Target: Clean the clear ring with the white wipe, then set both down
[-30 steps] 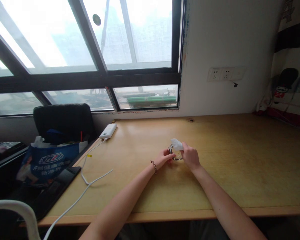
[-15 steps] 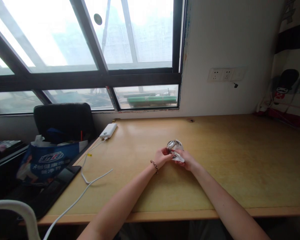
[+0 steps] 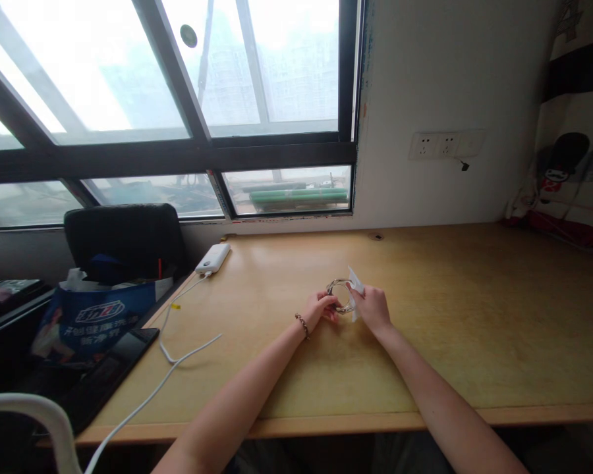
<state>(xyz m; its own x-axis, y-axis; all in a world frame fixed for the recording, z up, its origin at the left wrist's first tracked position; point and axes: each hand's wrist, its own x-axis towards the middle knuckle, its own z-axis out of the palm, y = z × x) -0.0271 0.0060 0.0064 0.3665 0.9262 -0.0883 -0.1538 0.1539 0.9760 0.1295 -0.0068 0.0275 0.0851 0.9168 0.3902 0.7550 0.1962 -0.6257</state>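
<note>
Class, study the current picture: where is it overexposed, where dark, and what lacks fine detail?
Head view: the window glares nearly white in places; head view: the black chair sits in shade; head view: the ring in the left hand and white sheet in the right hand show little fine detail.

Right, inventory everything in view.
desk: 1, tan, centre
ring: 1, silvery, over desk
sheet: 1, white, right of ring
device: 1, white, desk's left edge
cable: 1+, white, near device
flat panel: 1, black, left
bag: 1, blue, left
chair: 1, black, behind bag
window: 1, dark-framed, background
socket plate: 1, white, right of window
curtain: 1, multicoloured, right
tube: 1, white, lower left
bracelet: 1, brown, left wrist
left hand: 1, bare, holding ring
right hand: 1, bare, holding sheet
</note>
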